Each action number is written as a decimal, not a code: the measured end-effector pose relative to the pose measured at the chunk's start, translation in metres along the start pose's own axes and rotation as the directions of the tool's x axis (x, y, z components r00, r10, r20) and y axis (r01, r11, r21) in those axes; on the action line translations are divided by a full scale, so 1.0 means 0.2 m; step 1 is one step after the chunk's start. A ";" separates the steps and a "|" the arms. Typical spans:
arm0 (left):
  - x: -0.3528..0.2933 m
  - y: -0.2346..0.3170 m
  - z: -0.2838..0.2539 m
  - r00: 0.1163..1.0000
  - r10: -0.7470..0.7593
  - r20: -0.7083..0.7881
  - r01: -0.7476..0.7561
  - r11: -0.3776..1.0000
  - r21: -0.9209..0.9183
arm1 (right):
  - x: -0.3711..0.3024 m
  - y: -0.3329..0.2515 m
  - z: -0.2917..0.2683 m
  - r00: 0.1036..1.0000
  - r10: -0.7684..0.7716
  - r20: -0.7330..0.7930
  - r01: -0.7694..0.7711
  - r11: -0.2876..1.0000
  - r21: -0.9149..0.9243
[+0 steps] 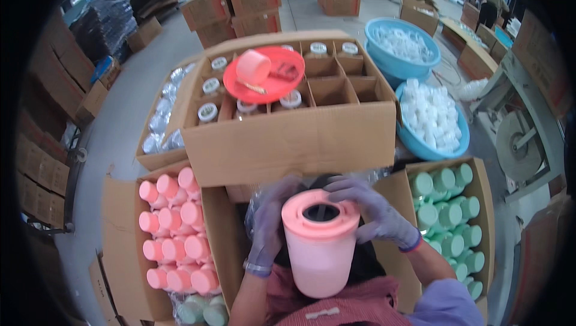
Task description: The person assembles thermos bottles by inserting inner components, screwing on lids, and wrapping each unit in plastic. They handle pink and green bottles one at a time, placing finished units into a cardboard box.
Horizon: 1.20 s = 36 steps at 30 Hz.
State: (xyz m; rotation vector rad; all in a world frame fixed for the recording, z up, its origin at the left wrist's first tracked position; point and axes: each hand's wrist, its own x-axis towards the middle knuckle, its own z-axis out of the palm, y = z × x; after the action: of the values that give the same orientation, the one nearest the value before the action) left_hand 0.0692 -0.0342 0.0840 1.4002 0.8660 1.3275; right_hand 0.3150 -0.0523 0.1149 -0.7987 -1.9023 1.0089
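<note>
A pale pink plastic jug [321, 260] with a darker pink top stands tilted in front of my body, its round dark opening facing up. My left hand [270, 221], in a grey-purple glove, grips the jug's left side, with its fingertips partly hidden. On the right, my gloved right hand [375, 209] curves around the top rim, fingers over the far edge and thumb at the near side. Beyond the jug stands a divided cardboard box [288, 146] with several white-lidded jars. Across the jars lies a red plate [240, 91] carrying a pink cup [253, 67].
Pink-capped bottles [174, 218] fill a carton at the left; green-capped bottles [450, 215] fill one at the right. Two blue basins [465, 143] hold white caps and clear rings at the far right. Cartons [255, 2] are stacked behind. A person [492, 5] stands far off.
</note>
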 end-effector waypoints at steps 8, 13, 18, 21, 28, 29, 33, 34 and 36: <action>0.05 0.02 -0.08 0.970 0.022 0.244 -0.106 0.935 0.337 | 0.01 0.01 0.00 0.988 0.144 0.048 -0.149 0.978 0.146; -0.09 -0.12 -0.28 0.996 0.077 0.053 -0.026 0.777 -0.629 | -0.12 0.20 -0.18 0.858 0.472 -0.202 -0.473 0.880 0.046; 0.13 0.00 -0.07 0.964 -0.062 0.258 0.073 0.997 -0.036 | 0.02 0.14 0.08 0.943 0.308 -0.126 -0.263 0.923 0.281; 0.23 0.00 -0.04 0.936 -0.275 0.222 0.277 0.961 0.022 | 0.18 0.18 0.07 0.707 0.668 -0.231 -0.456 0.681 0.573; 0.45 -0.09 0.10 0.955 -0.255 -0.153 0.188 0.916 -0.355 | 0.45 0.07 -0.01 0.936 -0.264 -0.231 -0.033 0.588 -0.809; 0.46 -0.16 0.10 0.945 -0.246 -0.215 0.155 0.917 -0.368 | 0.47 0.12 -0.07 0.957 -0.230 -0.176 0.003 0.616 -0.788; 0.47 -0.31 0.13 0.933 -0.258 -0.251 0.056 0.794 -0.606 | 0.81 0.48 -0.52 0.955 -0.218 -0.203 0.041 0.771 -0.635; 0.46 -0.38 0.12 0.938 -0.233 -0.256 0.023 0.780 -0.625 | 0.96 0.50 -0.62 0.965 -0.180 -0.191 -0.019 0.677 -0.736; 0.46 -0.43 0.23 0.928 -0.298 -0.222 0.003 0.605 -0.796 | 1.15 0.77 -0.93 0.896 -0.162 -0.412 -0.227 0.630 -0.742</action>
State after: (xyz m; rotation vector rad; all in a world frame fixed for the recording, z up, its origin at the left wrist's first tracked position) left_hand 0.1390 0.0673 0.0308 0.3839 0.4675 1.5596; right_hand 0.3954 0.2715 0.1289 -1.4215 -1.8676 -0.0986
